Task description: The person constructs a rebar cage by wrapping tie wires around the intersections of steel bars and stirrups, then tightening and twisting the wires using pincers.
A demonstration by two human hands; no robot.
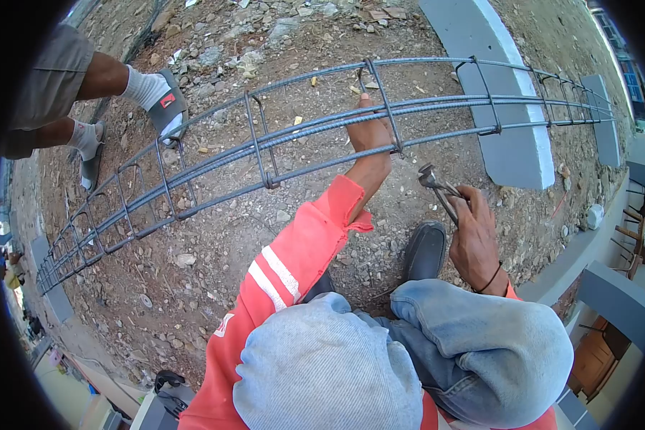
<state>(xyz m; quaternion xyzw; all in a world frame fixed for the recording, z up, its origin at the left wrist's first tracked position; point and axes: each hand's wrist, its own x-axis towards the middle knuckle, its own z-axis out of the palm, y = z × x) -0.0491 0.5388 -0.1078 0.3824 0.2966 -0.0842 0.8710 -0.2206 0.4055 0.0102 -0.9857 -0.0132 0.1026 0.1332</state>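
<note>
A long rebar cage (322,123) of ribbed bars and square stirrups stretches across the view. My left hand (371,135) reaches in among its bars, close to a stirrup (381,93). One finger points upward past the middle bars; the others look curled and are partly hidden, and what they hold I cannot make out. In my right hand (478,240) is a pair of pincers (441,188), gripped by the handles. Their head points up and left, apart from the cage, just below its lower bar.
Grey blocks (505,136) support the cage's right part, with another block (54,287) at its left end. A person's sandaled foot (166,106) stands behind the cage at left. Stony soil (265,236) surrounds my shoes (424,251). Wooden chairs (634,233) stand at far right.
</note>
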